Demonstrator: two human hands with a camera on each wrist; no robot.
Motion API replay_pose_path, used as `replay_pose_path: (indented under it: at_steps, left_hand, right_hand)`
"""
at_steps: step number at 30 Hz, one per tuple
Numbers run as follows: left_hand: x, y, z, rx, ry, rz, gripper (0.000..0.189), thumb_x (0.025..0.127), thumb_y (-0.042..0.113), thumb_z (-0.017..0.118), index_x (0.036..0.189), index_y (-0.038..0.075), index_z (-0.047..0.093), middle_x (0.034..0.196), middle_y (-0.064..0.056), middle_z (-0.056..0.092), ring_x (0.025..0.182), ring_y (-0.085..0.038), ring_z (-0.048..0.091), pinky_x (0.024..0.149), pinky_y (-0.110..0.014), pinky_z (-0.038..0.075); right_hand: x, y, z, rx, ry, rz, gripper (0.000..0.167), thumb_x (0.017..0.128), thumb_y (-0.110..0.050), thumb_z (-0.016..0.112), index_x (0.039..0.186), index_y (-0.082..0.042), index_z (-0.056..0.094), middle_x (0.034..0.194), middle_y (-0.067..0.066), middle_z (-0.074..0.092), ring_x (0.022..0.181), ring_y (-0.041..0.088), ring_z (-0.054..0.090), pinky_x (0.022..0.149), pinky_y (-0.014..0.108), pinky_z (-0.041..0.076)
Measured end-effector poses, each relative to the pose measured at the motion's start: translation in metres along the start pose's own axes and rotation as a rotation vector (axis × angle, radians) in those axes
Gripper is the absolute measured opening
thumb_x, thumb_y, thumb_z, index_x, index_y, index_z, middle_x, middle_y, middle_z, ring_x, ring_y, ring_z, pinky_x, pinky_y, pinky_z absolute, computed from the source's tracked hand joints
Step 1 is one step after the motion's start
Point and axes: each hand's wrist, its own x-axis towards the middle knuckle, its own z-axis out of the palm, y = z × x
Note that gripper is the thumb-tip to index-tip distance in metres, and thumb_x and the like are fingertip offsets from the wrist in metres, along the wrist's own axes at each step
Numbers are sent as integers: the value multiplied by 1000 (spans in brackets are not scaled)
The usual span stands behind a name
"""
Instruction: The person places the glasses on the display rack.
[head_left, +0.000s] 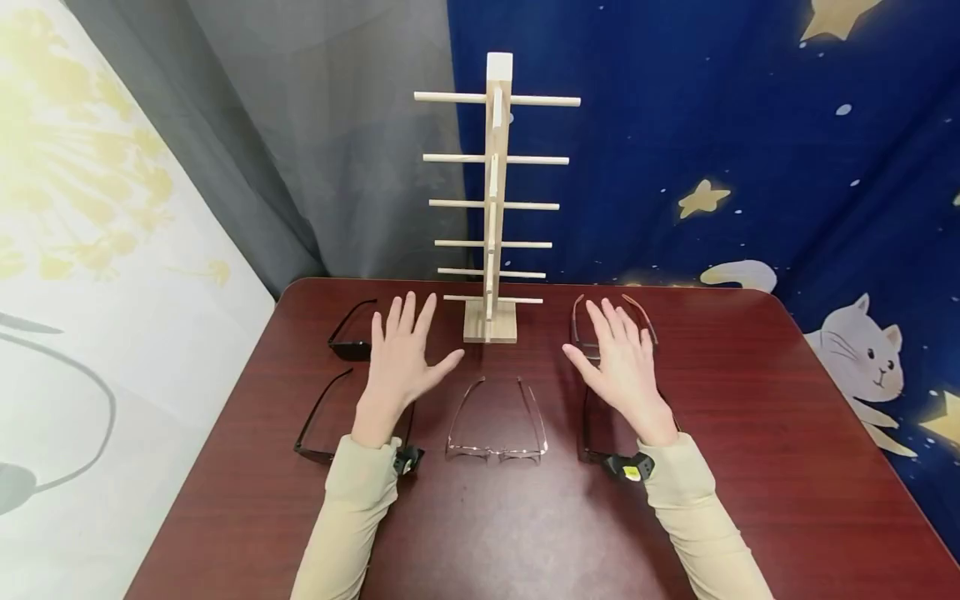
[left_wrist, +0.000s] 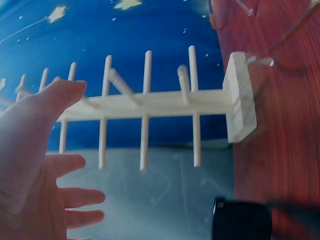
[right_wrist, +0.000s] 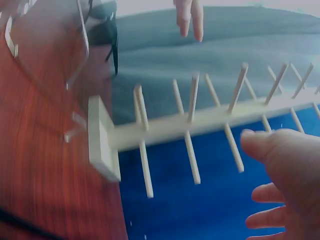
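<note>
Both hands hold nothing, fingers straight and spread. In the head view my left hand (head_left: 402, 358) is over the left side, overlapping black sunglasses (head_left: 351, 350) at the back and another dark pair of glasses (head_left: 315, 455) nearer me. My right hand (head_left: 618, 362) overlaps glasses with reddish temples (head_left: 650, 321) and a dark-framed pair (head_left: 587, 425), partly hidden by the hand and wrist. Between the hands lie thin metal-framed glasses (head_left: 491, 452), temples unfolded. Behind them stands a wooden glasses rack (head_left: 498, 167) with several crossbars, which carry no glasses.
The dark red wooden table (head_left: 480, 525) reaches back to a grey curtain (head_left: 375, 167) and a blue star-patterned curtain (head_left: 637, 183). A white patterned surface (head_left: 90, 250) flanks the table's left edge. The rack's square base (head_left: 491, 323) sits near the back edge.
</note>
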Motion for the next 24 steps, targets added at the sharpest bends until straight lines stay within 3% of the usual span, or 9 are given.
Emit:
replay_pose_path:
  at_steps: [6,13,18,24]
  left_hand:
    - [-21,-22,-20,-79,34,5,83,82,51,61,146,8,30,145,-24,33,135,-39,26,110,-58,15]
    - [-45,-56,-31,-138,96,12,73,83,33,66,139,-4,38,138,-30,39,127,-43,38,104,-56,30]
    - [-61,-77,-32,-124,129,-3,67,83,24,67,136,-8,41,133,-32,44,121,-45,43,100,-55,35]
    - [-82,-96,-31,-106,113,-48,61,84,19,65,133,-9,44,128,-34,47,117,-47,45,96,-58,38]
  right_hand:
    - [-3,-23,1,151,65,-62,59,83,-30,69,131,-1,51,131,20,52,118,38,48,94,52,42]
    - [-7,-53,7,244,15,-101,45,85,-25,68,123,-2,59,121,17,59,112,32,54,88,49,47]
    - [-7,-72,17,288,8,-137,39,84,-20,70,118,-2,62,113,15,64,106,29,58,86,44,49]
    - [-10,-95,36,322,-16,-192,35,82,-16,72,112,-1,65,105,13,67,96,27,62,80,42,52]
